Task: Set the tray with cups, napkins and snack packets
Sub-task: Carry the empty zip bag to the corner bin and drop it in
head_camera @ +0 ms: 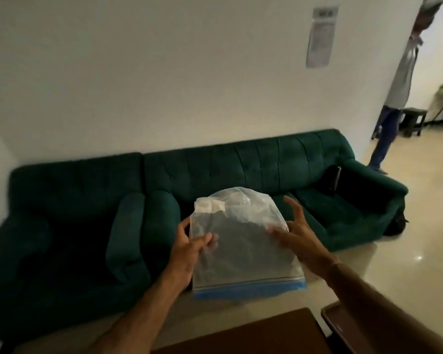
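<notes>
Head view: left hand [189, 247] pinches the clear plastic zip bag with blue seal strip [243, 251] at its nine o'clock edge. Right hand [296, 232], fingers spread loose, touches the three o'clock edge before a dark green sofa [241, 164].

Clear zip bag [243, 241], blue seal nearest the camera, white items inside far end

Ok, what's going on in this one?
A person holds up a clear plastic zip bag with a blue seal strip in front of a dark green sofa. The left hand grips its edge; the right hand hovers open at the other side. Something white sits inside. No tray contents are visible.
</notes>
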Motion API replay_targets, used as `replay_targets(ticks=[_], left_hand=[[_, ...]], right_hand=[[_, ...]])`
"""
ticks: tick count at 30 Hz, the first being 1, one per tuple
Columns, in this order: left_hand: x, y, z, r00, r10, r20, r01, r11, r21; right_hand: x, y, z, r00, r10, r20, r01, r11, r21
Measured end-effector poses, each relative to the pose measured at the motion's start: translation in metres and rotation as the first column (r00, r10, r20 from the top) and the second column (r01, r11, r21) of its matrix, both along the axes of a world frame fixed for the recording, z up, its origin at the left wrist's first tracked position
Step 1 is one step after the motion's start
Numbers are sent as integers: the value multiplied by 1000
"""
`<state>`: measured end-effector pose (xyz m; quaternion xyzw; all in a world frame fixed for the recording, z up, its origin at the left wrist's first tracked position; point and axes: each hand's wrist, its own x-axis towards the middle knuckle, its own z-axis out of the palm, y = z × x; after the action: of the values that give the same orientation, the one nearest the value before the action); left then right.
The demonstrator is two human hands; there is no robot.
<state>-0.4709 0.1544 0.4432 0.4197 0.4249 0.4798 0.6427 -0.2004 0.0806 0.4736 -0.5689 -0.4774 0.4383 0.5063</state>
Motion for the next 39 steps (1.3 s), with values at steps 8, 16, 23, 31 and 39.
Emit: replay_targets(ticks=[8,16,23,31,39], left_hand=[[-133,-27,103,983,37,-179,0,979,204],[-186,-53,170,298,304,-905,482,770,418],[-215,-81,179,525,224,-821,211,900,381],[-277,-124,153,917,158,-365,-52,958,284],[-410,-158,120,957,135,-258,-108,988,114]], right_hand=[[-79,-14,108,907,149,394,-191,979,70],[-178,4,183,554,103,826,-489,843,223],[-250,2,203,761,69,645,-442,783,438],[-337,-28,97,726,645,-237,-665,747,-6],[-458,-2,61,587,722,-367,-779,627,-10]])
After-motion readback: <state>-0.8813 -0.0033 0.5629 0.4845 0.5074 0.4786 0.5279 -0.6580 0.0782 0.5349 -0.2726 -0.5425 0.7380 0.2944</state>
